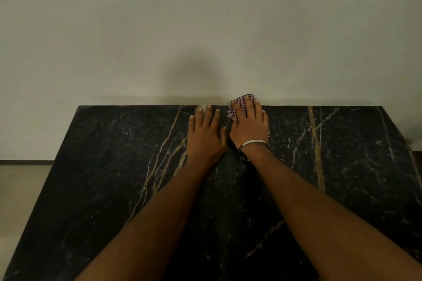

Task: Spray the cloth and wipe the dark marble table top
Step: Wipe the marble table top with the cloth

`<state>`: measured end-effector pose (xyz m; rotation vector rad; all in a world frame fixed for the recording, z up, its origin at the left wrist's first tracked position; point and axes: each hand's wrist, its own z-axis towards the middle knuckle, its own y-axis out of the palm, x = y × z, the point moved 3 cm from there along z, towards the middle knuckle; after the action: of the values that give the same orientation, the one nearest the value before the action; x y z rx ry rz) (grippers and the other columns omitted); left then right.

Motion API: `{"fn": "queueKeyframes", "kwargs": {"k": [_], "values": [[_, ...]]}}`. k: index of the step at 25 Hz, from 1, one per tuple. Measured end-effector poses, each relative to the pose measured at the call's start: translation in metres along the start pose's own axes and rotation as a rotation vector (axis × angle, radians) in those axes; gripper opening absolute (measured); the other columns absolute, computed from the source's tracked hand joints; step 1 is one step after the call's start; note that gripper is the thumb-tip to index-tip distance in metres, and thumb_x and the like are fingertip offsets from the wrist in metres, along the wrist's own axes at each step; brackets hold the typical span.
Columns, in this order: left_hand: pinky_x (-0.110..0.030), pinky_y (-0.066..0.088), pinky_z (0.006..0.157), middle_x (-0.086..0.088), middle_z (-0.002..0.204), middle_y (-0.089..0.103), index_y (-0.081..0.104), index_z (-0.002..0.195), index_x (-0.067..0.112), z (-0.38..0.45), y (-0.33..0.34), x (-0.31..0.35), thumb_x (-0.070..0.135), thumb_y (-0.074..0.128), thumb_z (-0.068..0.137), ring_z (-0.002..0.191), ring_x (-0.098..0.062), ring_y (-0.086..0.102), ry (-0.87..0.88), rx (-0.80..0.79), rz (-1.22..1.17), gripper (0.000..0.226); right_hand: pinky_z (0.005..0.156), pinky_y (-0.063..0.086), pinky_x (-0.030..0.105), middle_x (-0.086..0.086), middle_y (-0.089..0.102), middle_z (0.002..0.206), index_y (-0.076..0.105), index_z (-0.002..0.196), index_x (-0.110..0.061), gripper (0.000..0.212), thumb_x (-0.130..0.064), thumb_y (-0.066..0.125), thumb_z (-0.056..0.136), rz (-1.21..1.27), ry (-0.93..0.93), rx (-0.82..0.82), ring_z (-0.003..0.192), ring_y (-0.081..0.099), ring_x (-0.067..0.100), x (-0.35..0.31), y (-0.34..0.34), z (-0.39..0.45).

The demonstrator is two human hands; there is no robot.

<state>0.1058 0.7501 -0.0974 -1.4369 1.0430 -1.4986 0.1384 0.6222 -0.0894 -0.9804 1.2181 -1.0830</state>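
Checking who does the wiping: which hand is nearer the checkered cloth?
Right. The right hand presses flat on the checkered cloth at the table top's far edge; the left hand rests on bare marble beside it, apart from the cloth.

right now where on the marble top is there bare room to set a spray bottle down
Bare marble table top lies right of the right hand and left of the left hand. It is crowded only at the far middle edge, where both hands and the checked cloth sit.
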Motion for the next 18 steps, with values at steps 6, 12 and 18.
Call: {"fn": "queueKeyframes", "kwargs": {"k": [6,12,18], "values": [[-0.043,-0.002,0.121,-0.005,0.163,0.008,0.016,0.154,0.022,-0.001,-0.02,-0.052,0.041,0.03,0.101,0.15,-0.023,0.0,-0.041,0.042,0.013,0.058,0.119,0.006,0.045,0.003,0.013,0.161,0.026,0.15,-0.033,0.056,-0.031,0.039,0.095,0.0,-0.052,-0.009,0.148,0.004,0.026,-0.039,0.011,-0.001],[-0.043,-0.003,0.121,-0.004,0.163,0.006,0.015,0.154,0.022,-0.004,-0.036,-0.095,0.046,0.026,0.101,0.15,-0.023,-0.001,-0.039,0.012,0.023,0.06,0.119,0.005,0.045,0.002,0.008,0.162,0.023,0.15,-0.033,0.056,-0.032,0.037,0.096,-0.002,-0.059,-0.039,0.148,0.0,0.025,-0.091,0.025,-0.005],[-0.044,-0.002,0.121,-0.004,0.163,0.007,0.018,0.154,0.022,-0.008,-0.061,-0.157,0.046,0.026,0.101,0.15,-0.023,-0.001,-0.031,0.01,0.032,0.059,0.119,0.005,0.045,0.001,0.014,0.161,0.029,0.148,-0.033,0.055,-0.032,0.04,0.094,0.036,-0.07,-0.03,0.148,0.004,0.025,-0.167,0.04,-0.008]]}}
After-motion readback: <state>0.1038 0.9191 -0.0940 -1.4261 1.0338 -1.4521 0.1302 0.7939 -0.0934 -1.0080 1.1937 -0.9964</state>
